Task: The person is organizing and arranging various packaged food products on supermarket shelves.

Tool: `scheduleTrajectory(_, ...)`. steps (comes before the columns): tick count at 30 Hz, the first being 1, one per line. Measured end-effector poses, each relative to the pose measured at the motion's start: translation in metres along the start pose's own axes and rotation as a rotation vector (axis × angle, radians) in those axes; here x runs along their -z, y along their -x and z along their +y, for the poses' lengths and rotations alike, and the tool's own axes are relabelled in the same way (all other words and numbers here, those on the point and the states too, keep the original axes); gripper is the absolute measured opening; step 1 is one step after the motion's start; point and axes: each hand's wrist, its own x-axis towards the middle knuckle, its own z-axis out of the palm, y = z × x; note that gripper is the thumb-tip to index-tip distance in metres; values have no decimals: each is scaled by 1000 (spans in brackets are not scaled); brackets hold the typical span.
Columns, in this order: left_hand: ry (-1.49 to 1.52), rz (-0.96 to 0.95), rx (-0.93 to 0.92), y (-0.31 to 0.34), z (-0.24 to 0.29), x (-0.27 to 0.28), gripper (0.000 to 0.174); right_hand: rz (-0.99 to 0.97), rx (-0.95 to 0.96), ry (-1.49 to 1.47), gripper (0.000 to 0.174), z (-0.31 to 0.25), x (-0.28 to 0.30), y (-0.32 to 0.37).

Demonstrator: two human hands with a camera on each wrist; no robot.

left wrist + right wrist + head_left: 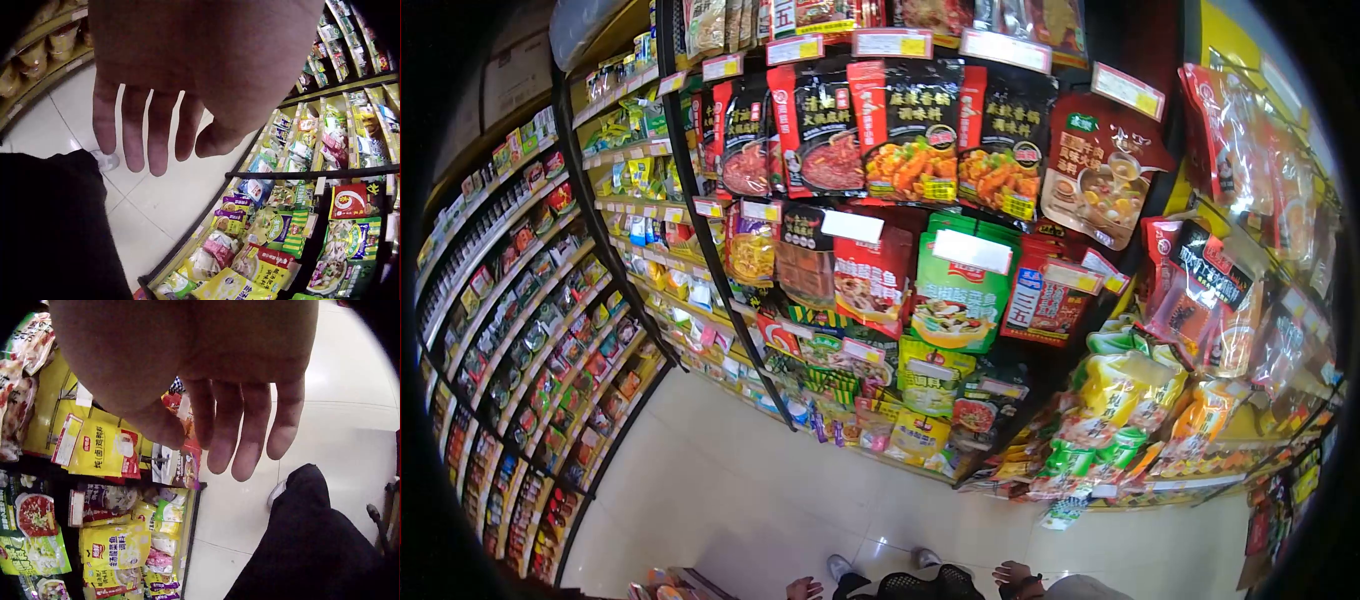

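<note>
At the bottom of the head view, my left hand (pixel 804 588) and my right hand (pixel 1012 574) hang low on either side of my body, apart from the shelves. Fingers of the left hand (pixel 187 81) point downward, relaxed and holding nothing, in the left wrist view. The right hand (pixel 200 381) also hangs with loose fingers and nothing in them. In front stands a rack of seasoning packets, among them a green pouch (pixel 962 290), a red pouch (pixel 870 275) and a brown pouch (pixel 1100 165). Nearer the right hand hangs a yellow packet (pixel 103 450).
Long shelves of small packets (pixel 510 340) curve along the left. At the right, bagged foods (pixel 1130 390) hang from the rack. Pale tiled floor (pixel 790 480) lies between the rack and my shoes (pixel 840 567). Tubs (pixel 47 56) line a shelf in the left wrist view.
</note>
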Motion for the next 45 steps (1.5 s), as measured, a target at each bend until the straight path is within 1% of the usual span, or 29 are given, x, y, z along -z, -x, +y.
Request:
scheduleTrajectory(4,-86,111,0,-24,41,30,34,-62,46,-8,34,11,-44,8)
scheduleTrajectory(6,3,-121,-44,-40,55,69,40,77,70,36,35,11,-96,25)
scheduleTrajectory(7,-3,-123,-42,-42,63,80,40,94,63,-15,31,15,-113,28)
scheduleTrajectory(9,-230,-68,-130,-43,61,87,42,90,73,-15,30,10,-139,42)
scheduleTrajectory(13,-197,-44,-124,-57,73,109,42,79,67,-2,27,15,-163,38)
scheduleTrajectory(15,365,-477,168,-74,86,138,43,66,44,-16,29,23,-167,32)
scheduleTrajectory(16,365,-480,165,-75,62,140,43,64,48,-16,29,23,-164,30)
scheduleTrajectory(18,17,-86,22,-62,78,132,33,81,-29,49,33,23,-185,23)
scheduleTrajectory(20,-42,-57,-10,-63,102,131,32,116,-48,32,31,26,-207,20)
scheduleTrajectory(22,-67,19,16,-66,125,131,33,25,168,23,45,53,-206,15)
scheduleTrajectory(23,-63,-13,8,-68,142,135,34,39,-99,7,31,69,-179,-102)
scheduleTrajectory(24,-67,-3,2,-73,157,138,34,29,-104,5,31,58,-202,-87)
scheduleTrajectory(26,-3,-154,-148,-82,181,138,33,110,8,1,29,13,-248,-30)
scheduleTrajectory(27,74,-86,-42,-90,197,123,31,67,88,-115,29,3,-257,-27)
scheduleTrajectory(28,66,-153,-36,-118,228,129,39,133,199,19,26,-15,-288,-14)
scheduleTrajectory(29,65,-230,-33,-153,254,131,46,55,201,-59,27,-35,-300,-32)
scheduleTrajectory(30,-21,-161,-191,-122,305,94,37,55,329,51,28,-62,-333,-25)
scheduleTrajectory(31,-29,-129,-233,-122,346,84,41,58,396,102,26,-83,-359,-31)
scheduleTrajectory(32,-206,-231,-381,-190,364,107,42,35,540,202,24,-99,-378,-40)
scheduleTrajectory(33,-34,-293,-617,-168,408,85,42,-50,715,260,25,-123,-399,-53)
scheduleTrajectory(34,-167,-149,-703,-138,460,51,45,-105,828,402,24,-156,-429,-50)
scheduleTrajectory(35,-103,-223,-740,-125,502,34,33,-183,972,402,21,-181,-466,-34)
scheduleTrajectory(36,-160,-177,-898,-67,543,-3,32,-246,1040,409,19,-207,-506,12)
scheduleTrajectory(37,-252,-196,-927,-35,578,-24,30,-312,1110,415,18,-230,-545,66)
scheduleTrajectory(38,-276,-257,-1024,-11,608,-48,29,-445,1166,329,18,-248,-574,90)
scheduleTrajectory(39,-299,-318,-1120,10,636,-70,28,-567,1113,381,21,-270,-595,116)
scheduleTrajectory(41,-380,-453,-1317,49,696,-110,26,-571,1304,428,26,-304,-646,168)
scheduleTrajectory(43,-336,-620,-1351,120,737,-151,23,-551,1525,519,26,-338,-683,247)
scheduleTrajectory(45,-283,-753,-1422,149,771,-176,25,-455,1712,452,32,-362,-710,297)
